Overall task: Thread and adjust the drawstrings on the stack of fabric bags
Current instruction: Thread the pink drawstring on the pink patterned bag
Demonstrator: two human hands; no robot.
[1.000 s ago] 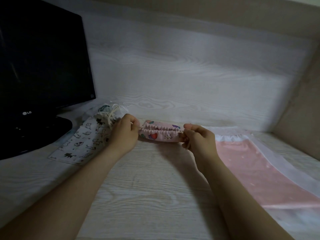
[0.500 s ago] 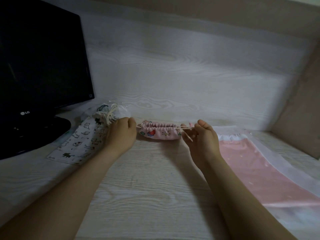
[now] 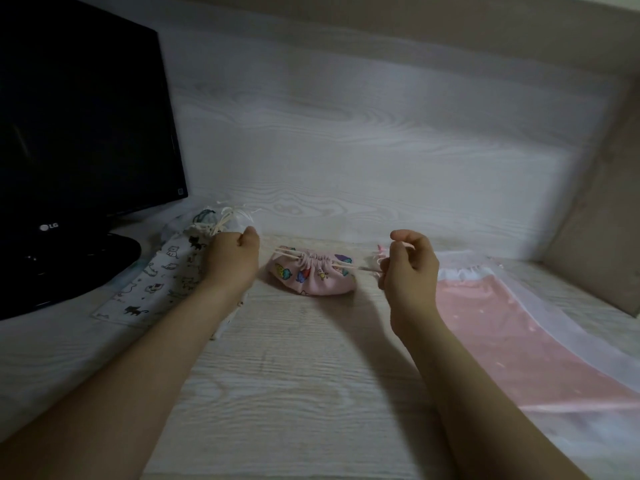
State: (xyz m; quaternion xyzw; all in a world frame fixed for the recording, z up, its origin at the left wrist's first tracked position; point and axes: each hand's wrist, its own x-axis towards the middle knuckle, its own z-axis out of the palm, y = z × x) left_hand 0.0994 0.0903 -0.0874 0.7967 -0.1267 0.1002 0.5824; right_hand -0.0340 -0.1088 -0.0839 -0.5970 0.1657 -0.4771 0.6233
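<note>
A small pink bag [image 3: 313, 275] with little colored pictures sits on the pale wooden desk [image 3: 294, 375], in the middle, between the two hands. Its top is bunched up tight. A light drawstring [image 3: 358, 267] comes out of the bag's right side and goes straight to the right hand [image 3: 408, 271], which pinches it between thumb and fingers; a bit of pink string pokes out by the thumb. The left hand [image 3: 232, 261] is curled into a fist just left of the bag. String loops show on that side of the bag too, but it is too blurry to tell if the fist has hold of one. Under the left wrist lies a white cat-print bag [image 3: 156, 282] with its tied strings at the far end, next to a black monitor [image 3: 86, 133]. On the right, past the right hand, a flat pink bag [image 3: 502, 323] with a white, gathered top lies on the desk.
</note>
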